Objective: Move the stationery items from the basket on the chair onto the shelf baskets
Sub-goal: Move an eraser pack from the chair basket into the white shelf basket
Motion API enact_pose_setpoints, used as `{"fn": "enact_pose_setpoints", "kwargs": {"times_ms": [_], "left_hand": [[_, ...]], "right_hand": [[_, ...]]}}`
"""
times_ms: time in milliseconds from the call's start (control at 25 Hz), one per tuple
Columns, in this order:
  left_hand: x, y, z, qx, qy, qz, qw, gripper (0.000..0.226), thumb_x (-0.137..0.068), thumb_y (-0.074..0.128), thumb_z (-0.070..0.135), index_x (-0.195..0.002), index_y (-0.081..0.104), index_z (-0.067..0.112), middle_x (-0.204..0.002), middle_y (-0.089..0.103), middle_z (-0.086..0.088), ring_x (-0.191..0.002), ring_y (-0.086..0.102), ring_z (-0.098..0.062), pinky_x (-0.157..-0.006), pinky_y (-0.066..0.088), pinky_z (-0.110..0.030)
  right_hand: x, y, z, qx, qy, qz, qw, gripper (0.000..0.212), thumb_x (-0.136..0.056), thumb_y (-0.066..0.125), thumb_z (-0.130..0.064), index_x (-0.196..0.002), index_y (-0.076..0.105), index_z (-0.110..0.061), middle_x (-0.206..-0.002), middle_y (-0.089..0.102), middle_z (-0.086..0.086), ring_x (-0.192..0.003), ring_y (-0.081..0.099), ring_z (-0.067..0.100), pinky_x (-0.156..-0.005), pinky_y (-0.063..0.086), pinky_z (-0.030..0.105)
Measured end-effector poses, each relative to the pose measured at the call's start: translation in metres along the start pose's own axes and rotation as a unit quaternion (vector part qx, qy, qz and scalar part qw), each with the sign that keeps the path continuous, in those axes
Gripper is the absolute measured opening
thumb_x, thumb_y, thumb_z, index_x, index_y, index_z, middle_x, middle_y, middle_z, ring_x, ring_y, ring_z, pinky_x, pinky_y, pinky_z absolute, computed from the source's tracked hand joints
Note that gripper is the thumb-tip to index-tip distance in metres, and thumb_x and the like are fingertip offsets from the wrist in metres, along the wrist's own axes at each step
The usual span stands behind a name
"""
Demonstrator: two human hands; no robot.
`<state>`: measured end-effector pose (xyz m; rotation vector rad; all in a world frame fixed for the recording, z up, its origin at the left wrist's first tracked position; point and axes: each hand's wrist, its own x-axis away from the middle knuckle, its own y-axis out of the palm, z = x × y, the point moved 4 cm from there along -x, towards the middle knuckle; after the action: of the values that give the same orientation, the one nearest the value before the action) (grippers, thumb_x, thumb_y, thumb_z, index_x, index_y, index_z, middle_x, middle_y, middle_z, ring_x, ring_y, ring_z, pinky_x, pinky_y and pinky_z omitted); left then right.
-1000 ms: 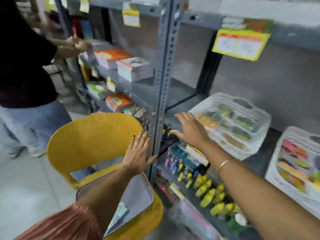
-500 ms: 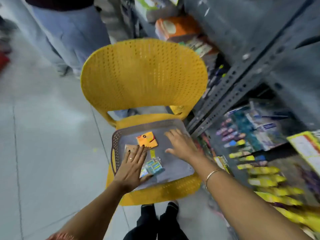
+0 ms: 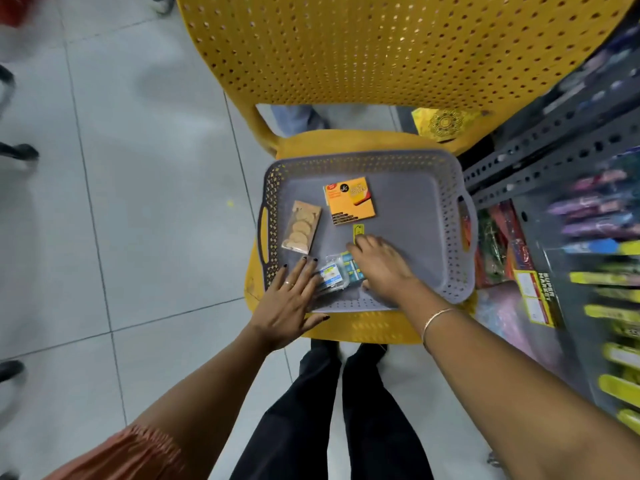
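A grey perforated basket (image 3: 450,216) sits on the seat of a yellow chair (image 3: 381,64). Inside lie an orange pad of sticky notes (image 3: 349,200), a clear packet of tan round pieces (image 3: 300,232), a small yellow tag (image 3: 358,232) and clear packets with blue labels (image 3: 334,273). My left hand (image 3: 289,299) rests flat over the basket's near-left rim, fingers spread, touching the blue-label packets. My right hand (image 3: 381,266) lies palm down on those same packets, fingertips by the yellow tag. Whether it grips them is hidden.
A grey metal shelf upright (image 3: 540,157) stands right of the chair, with blurred markers and yellow highlighters (image 3: 620,341) on the low shelf. My legs in black trousers (image 3: 332,410) are below the seat. Tiled floor (image 3: 104,202) spreads left, with someone's feet at the edge.
My view swung from the shelf baskets down to the chair. Both hands came down into the grey basket and now lie on the blue-label packets.
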<state>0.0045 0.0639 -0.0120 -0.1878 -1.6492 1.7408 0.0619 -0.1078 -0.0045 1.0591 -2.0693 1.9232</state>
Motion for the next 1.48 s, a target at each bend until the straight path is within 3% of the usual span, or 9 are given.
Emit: {"fn": "enact_pose_setpoints", "kwargs": {"times_ms": [120,360,640,760,920,1120,1240,1360,1480], "left_hand": [[-0.001,0.003,-0.001,-0.006,-0.003,0.015,1.0,0.075,-0.091,0.022,0.061,-0.132,0.048,0.003,-0.145,0.037,-0.017,-0.137,0.023,-0.028,-0.104,0.029,-0.054],[-0.002,0.007,-0.001,-0.014,-0.001,0.018,1.0,0.074,-0.092,0.022,0.061,-0.135,0.046,0.005,-0.147,0.034,-0.016,-0.137,0.021,-0.028,-0.106,0.019,-0.053],[-0.005,-0.013,0.002,-0.018,0.023,0.033,0.999,0.082,-0.09,0.02,0.068,-0.138,0.041,0.004,-0.147,0.027,-0.013,-0.136,0.023,-0.03,-0.104,0.025,-0.054],[-0.024,-0.054,0.006,-0.019,0.044,0.069,0.996,0.084,-0.09,0.015,0.068,-0.138,0.04,0.004,-0.147,0.028,-0.014,-0.136,0.026,-0.031,-0.108,0.028,-0.05],[-0.061,-0.14,0.021,-0.029,0.085,0.119,0.989,0.089,-0.088,0.012,0.071,-0.137,0.043,0.002,-0.147,0.033,-0.018,-0.135,0.03,-0.035,-0.101,0.034,-0.055],[-0.104,-0.273,0.068,-0.056,0.156,0.231,0.959,0.088,-0.089,0.013,0.069,-0.132,0.047,0.001,-0.143,0.04,-0.019,-0.13,0.039,-0.033,-0.096,0.04,-0.051],[-0.12,-0.341,0.114,-0.073,0.21,0.29,0.931,0.08,-0.088,0.028,0.065,-0.131,0.048,0.001,-0.142,0.042,-0.018,-0.13,0.039,-0.032,-0.104,0.031,-0.045],[-0.128,-0.386,0.167,-0.086,0.249,0.323,0.909,0.074,-0.082,0.038,0.059,-0.12,0.057,-0.002,-0.126,0.056,-0.021,-0.115,0.052,-0.034,-0.095,0.029,-0.041],[-0.132,-0.404,0.221,-0.091,0.301,0.356,0.88,0.071,-0.081,0.039,0.057,-0.117,0.057,-0.003,-0.114,0.061,-0.021,-0.106,0.046,-0.033,-0.093,0.03,-0.041]], "right_hand": [[-0.001,0.0,0.001,0.0,-0.004,0.018,1.0,0.062,-0.075,0.072,-0.009,-0.127,0.04,-0.009,-0.131,0.044,0.011,-0.118,0.043,0.026,-0.094,0.045,0.035],[0.011,-0.001,0.025,-0.017,0.025,0.026,0.999,0.058,-0.074,0.07,-0.011,-0.125,0.041,-0.006,-0.126,0.045,0.01,-0.113,0.045,0.025,-0.096,0.046,0.034],[0.03,-0.035,0.053,-0.039,0.062,0.049,0.996,0.055,-0.075,0.07,-0.012,-0.123,0.043,-0.005,-0.126,0.046,0.012,-0.117,0.043,0.027,-0.093,0.043,0.034],[0.053,-0.08,0.071,-0.071,0.1,0.101,0.987,0.054,-0.075,0.069,-0.018,-0.122,0.045,-0.005,-0.124,0.047,0.013,-0.118,0.043,0.028,-0.084,0.045,0.038],[0.101,-0.166,0.093,-0.112,0.164,0.188,0.962,0.051,-0.075,0.068,-0.023,-0.118,0.048,-0.004,-0.121,0.048,0.014,-0.12,0.042,0.029,-0.079,0.048,0.042],[0.185,-0.282,0.119,-0.148,0.23,0.304,0.913,0.057,-0.066,0.064,-0.033,-0.112,0.055,-0.001,-0.113,0.054,0.019,-0.114,0.048,0.035,-0.092,0.046,0.043],[0.247,-0.339,0.129,-0.148,0.264,0.345,0.889,0.067,-0.058,0.056,-0.041,-0.114,0.056,-0.005,-0.111,0.055,0.015,-0.113,0.048,0.031,-0.093,0.045,0.039],[0.307,-0.376,0.137,-0.156,0.307,0.395,0.851,0.056,-0.062,0.062,-0.037,-0.11,0.057,-0.007,-0.109,0.053,0.014,-0.112,0.047,0.03,-0.09,0.044,0.038],[0.359,-0.389,0.153,-0.144,0.345,0.424,0.825,0.051,-0.068,0.07,-0.024,-0.114,0.055,-0.007,-0.112,0.052,0.014,-0.114,0.046,0.029,-0.09,0.041,0.035]]}}
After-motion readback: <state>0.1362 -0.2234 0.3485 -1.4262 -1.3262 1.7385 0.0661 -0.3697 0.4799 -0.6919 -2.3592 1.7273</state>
